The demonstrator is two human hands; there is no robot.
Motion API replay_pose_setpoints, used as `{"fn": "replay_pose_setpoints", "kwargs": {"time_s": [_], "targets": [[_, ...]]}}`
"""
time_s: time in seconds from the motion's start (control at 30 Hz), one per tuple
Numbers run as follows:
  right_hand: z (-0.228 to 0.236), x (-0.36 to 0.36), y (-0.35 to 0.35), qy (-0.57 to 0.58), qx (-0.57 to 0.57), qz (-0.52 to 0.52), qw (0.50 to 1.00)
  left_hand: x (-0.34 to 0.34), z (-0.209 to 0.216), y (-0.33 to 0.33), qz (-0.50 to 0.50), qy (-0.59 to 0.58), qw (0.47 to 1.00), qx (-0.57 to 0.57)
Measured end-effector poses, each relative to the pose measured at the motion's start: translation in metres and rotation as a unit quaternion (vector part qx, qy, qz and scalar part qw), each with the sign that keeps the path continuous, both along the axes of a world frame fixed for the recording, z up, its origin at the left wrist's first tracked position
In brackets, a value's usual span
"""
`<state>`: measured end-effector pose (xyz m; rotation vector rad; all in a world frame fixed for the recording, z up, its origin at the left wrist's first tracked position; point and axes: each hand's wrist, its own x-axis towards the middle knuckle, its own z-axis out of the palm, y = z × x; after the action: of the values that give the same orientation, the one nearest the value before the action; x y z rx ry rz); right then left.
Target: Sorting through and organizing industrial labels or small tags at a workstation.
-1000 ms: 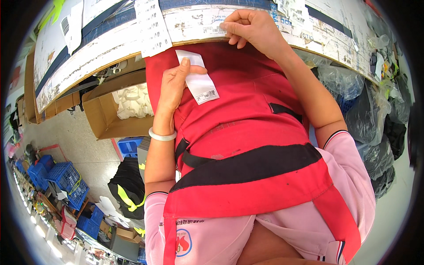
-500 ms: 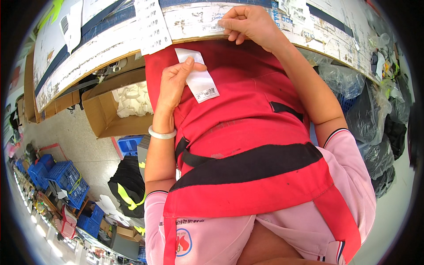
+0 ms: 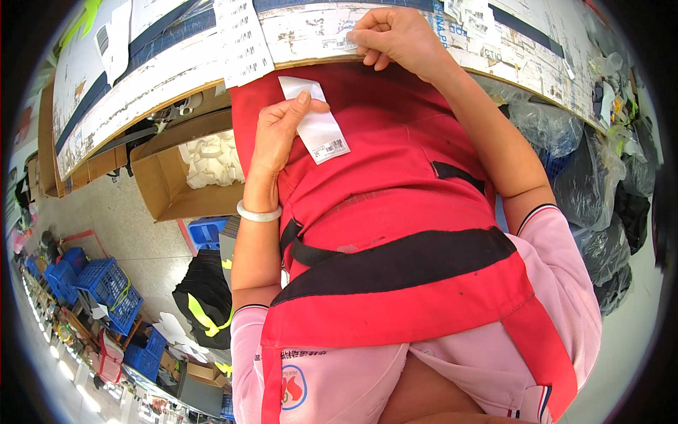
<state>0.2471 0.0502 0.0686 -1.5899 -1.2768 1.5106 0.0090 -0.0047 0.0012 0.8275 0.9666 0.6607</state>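
My left hand [image 3: 281,127], with a pale bangle on its wrist, grips a white strip of labels [image 3: 321,136] between thumb and fingers. The strip hangs slanting in front of the red apron [image 3: 381,148], and a small printed barcode shows at its lower end. Over the near edge of the worktable [image 3: 296,44], my right hand [image 3: 402,44] is closed in a pinch. Its thumb and forefinger meet at the edge of a small printed label [image 3: 337,44] at the tabletop. The other fingers curl below, partly over the table edge.
A long barcode sheet [image 3: 244,46] overhangs the table edge, left of my right hand. Under the table at left stands an open cardboard box [image 3: 159,180] with white pieces inside. Blue crates [image 3: 109,290] stand on the left; dark plastic bags [image 3: 583,187] crowd the right.
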Motion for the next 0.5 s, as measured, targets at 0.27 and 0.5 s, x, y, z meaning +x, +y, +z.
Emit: {"fn": "replay_pose_setpoints", "kwargs": {"time_s": [0.27,0.5], "targets": [[-0.009,-0.001,-0.002,-0.082,0.064,0.031,0.994,0.003,0.003,0.002,-0.002,0.002,1.0,-0.008],[0.006,0.027,-0.022,-0.017,0.102,-0.035,0.994,0.003,-0.002,0.0,-0.008,-0.033,0.999,-0.005]]}}
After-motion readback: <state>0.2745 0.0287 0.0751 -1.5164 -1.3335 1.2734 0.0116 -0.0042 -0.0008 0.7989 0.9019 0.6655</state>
